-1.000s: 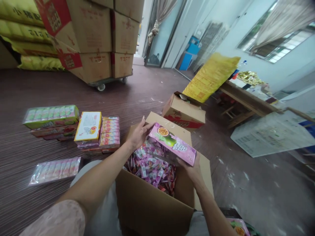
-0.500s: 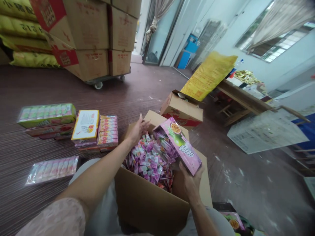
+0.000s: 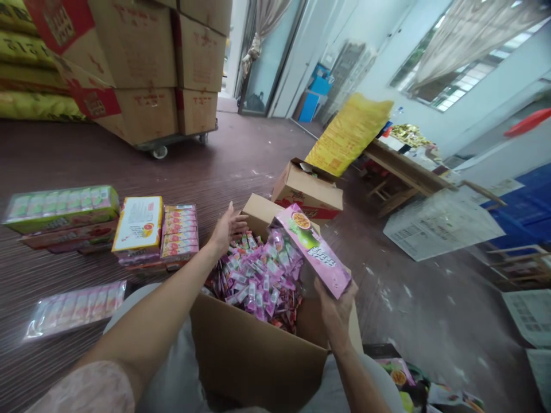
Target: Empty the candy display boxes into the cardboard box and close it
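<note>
My right hand grips the lower end of a pink candy box with passion fruit pictured on it. The box is tilted, its far end over a large cardboard carton between my knees. Small purple wrapped packets fill much of the carton, with some red ones among them. At the carton's far left rim my left hand is held up with fingers stretched, holding nothing. Whether packets are inside the pink box cannot be made out.
Stacked candy boxes and a clear-wrapped pack lie on the floor to my left. Beyond the carton stand another cardboard box and a yellow sack. Big cartons on a trolley are at the back left.
The view has swung slightly, shifting the scene to the left. The pink box stays in my right hand, turned a little. My left hand remains open near the carton rim.
</note>
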The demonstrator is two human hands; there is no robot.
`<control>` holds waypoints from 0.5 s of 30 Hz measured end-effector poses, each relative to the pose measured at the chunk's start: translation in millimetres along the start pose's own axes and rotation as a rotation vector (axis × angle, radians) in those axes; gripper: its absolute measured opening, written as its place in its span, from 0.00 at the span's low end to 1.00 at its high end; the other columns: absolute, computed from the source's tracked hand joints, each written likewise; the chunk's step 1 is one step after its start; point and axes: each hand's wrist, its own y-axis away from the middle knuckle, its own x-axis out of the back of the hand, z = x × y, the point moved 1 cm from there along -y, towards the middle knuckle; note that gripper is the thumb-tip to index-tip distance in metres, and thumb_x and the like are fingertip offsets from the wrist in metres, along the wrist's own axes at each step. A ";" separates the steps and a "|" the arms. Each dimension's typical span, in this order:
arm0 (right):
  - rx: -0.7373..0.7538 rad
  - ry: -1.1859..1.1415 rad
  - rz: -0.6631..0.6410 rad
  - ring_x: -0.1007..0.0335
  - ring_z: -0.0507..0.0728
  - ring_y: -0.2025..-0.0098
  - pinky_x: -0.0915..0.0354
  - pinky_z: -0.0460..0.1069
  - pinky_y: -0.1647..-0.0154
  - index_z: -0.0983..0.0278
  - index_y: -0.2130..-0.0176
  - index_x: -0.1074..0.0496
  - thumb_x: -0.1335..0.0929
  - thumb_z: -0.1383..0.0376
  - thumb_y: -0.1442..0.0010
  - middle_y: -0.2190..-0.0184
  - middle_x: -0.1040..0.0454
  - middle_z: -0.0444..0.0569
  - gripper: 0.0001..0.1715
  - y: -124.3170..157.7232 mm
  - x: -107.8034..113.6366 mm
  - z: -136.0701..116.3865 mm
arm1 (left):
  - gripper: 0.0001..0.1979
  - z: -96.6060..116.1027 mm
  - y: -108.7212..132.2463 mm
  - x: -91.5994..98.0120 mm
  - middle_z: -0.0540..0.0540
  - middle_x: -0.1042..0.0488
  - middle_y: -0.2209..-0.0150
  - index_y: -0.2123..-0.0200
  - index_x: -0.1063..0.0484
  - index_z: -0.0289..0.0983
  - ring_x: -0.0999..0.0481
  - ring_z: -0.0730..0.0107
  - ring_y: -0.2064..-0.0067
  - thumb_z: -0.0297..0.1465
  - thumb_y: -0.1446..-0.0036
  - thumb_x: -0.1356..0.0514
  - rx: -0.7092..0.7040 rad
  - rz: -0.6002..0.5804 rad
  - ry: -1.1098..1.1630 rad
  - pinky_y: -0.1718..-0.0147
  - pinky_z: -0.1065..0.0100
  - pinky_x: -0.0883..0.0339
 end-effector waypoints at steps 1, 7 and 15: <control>0.030 0.003 0.015 0.31 0.66 0.50 0.34 0.62 0.46 0.60 0.48 0.42 0.24 0.41 0.58 0.50 0.29 0.60 0.48 -0.5 0.2 -1.8 | 0.35 0.3 0.1 1.3 0.39 0.20 0.65 0.63 0.20 0.34 0.23 0.64 0.65 0.59 0.40 0.50 -0.006 0.000 0.000 0.67 0.68 0.36; 0.061 -0.009 0.041 0.31 0.63 0.50 0.34 0.61 0.45 0.62 0.49 0.42 0.24 0.45 0.55 0.52 0.28 0.56 0.44 -1.7 3.0 -3.5 | 0.32 3.0 3.2 3.8 0.43 0.23 0.69 0.65 0.22 0.34 0.26 0.69 0.69 0.58 0.42 0.45 0.023 -0.007 -0.032 0.70 0.71 0.37; 0.152 0.036 0.112 0.31 0.65 0.48 0.33 0.61 0.47 0.63 0.48 0.42 0.24 0.47 0.57 0.50 0.29 0.60 0.46 -4.3 13.1 -2.7 | 0.27 6.6 8.1 4.7 0.45 0.23 0.70 0.65 0.23 0.34 0.26 0.71 0.71 0.53 0.43 0.43 0.031 0.002 -0.048 0.71 0.72 0.39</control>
